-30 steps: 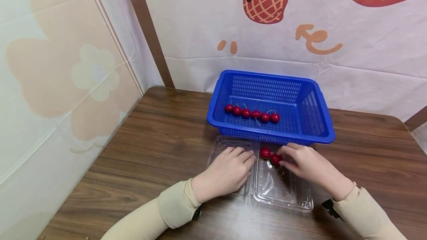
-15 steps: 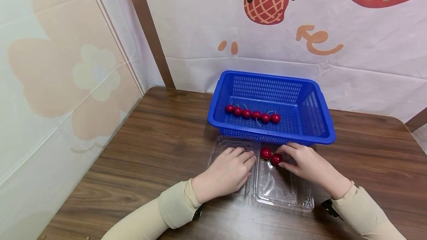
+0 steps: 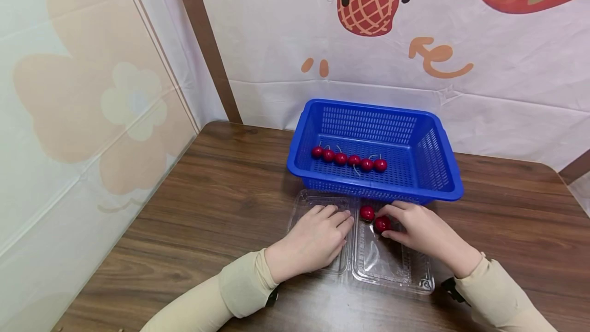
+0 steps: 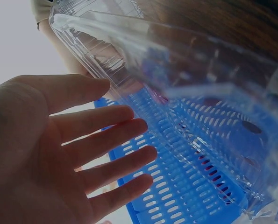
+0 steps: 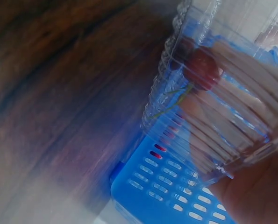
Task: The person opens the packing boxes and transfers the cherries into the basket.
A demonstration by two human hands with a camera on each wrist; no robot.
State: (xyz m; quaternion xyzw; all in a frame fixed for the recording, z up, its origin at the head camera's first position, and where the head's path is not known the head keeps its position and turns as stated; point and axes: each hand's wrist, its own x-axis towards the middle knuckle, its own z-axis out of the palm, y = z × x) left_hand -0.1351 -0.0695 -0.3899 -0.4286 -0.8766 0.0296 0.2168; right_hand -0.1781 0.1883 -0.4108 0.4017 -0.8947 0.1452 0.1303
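In the head view my right hand reaches into the right half of a clear plastic clamshell box, with thumb and index finger at either side of a red cherry. A second cherry lies just left of it, near the back of that half. Through the clear wall, the right wrist view shows a cherry with a green stem by the fingers. My left hand rests over the box's left half, its fingers extended. In the left wrist view that hand has spread fingers beside the clear plastic.
A blue slotted basket stands right behind the clamshell box. Inside it a row of several cherries with thin stems runs along the left part. Under everything is a brown wooden table, with a printed cloth hanging behind.
The cherry at my right fingers has shifted slightly toward me, away from its neighbour. The right index finger has moved left, over the cherry's far side. My left hand has stayed in place.
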